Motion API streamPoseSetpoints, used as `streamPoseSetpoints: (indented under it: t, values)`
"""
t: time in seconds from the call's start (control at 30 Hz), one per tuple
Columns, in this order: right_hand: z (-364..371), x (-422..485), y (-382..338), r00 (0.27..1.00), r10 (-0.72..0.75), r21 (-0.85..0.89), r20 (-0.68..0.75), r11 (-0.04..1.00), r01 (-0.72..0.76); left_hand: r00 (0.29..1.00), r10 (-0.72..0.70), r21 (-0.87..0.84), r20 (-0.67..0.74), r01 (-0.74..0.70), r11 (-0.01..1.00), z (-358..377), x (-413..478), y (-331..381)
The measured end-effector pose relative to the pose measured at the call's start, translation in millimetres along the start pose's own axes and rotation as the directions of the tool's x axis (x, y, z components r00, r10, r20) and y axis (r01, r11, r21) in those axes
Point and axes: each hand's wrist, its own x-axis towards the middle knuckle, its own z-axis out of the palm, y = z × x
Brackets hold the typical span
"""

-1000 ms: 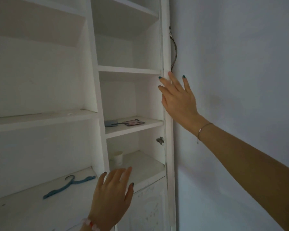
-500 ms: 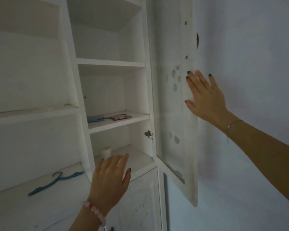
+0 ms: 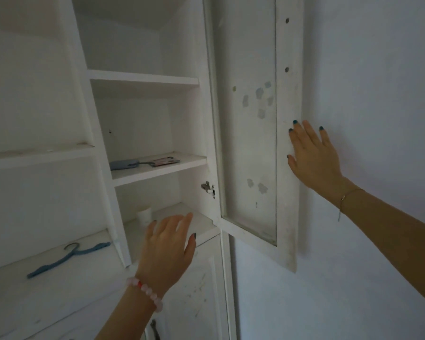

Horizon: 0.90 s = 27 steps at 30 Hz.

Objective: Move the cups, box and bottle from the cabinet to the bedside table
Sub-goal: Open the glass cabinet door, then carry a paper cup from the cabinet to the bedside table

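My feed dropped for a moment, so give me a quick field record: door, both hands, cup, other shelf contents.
cabinet door: open, inner face toward the camera
right hand: flat against the door's outer frame, fingers straight
left hand: open, before the lowest shelf, holding nothing
cup: white, upright, at the back of that shelf, not held
shelf above: grey-blue flat item and pinkish flat item, kinds unclear
wide bay at left: blue hanger lying flat
box, bottle: not in view
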Motion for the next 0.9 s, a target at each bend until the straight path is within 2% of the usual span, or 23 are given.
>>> streamPoseSetpoints:
  t: [0.13, 0.37, 0.7, 0.9]
  values:
    - [-7.1, -11.2, -48.4, 0.997, -0.047, 0.202, -0.066, 0.978, 0.060, 1.000, -0.027, 0.017, 0.009, 0.027, 0.999, 0.4, -4.0, 0.3]
    - [12.0, -45.5, -143.9, 0.992, -0.116, 0.474, -0.042, 0.872, 0.122, 0.994, -0.108, 0.101, 0.002, 0.108, 0.989, -3.6, -19.3, -23.4]
    - [71.2, -45.3, -221.3, 0.981, -0.173, 0.579, 0.085, 0.810, 0.093, 0.989, -0.148, 0.165, -0.009, 0.147, 0.975, 32.7, -14.4, -83.0]
    - [126.1, -34.9, -263.5, 0.967, -0.229, 0.595, 0.108, 0.794, 0.121, 0.988, -0.151, 0.107, -0.024, 0.153, 0.982, 85.7, 8.4, -125.1]
